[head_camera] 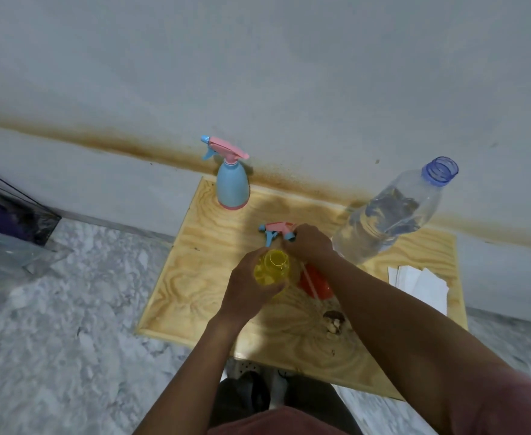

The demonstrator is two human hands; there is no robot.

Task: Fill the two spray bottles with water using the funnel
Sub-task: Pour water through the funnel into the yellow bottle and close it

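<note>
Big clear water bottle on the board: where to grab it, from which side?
Wrap the water bottle round its wide mid body, coming from the front right. It stands upright, uncapped and well filled, so a neck grip would probably swing; the wall is behind it, and the left hand on the yellow bottle and the right hand on the spray head crowd its left.

Left hand (248, 290) and right hand (311, 243) close together, fingers curled.

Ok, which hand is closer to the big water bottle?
Right. The right hand, holding the pink spray head, is just left of the water bottle; the left hand grips the yellow bottle farther left.
</note>
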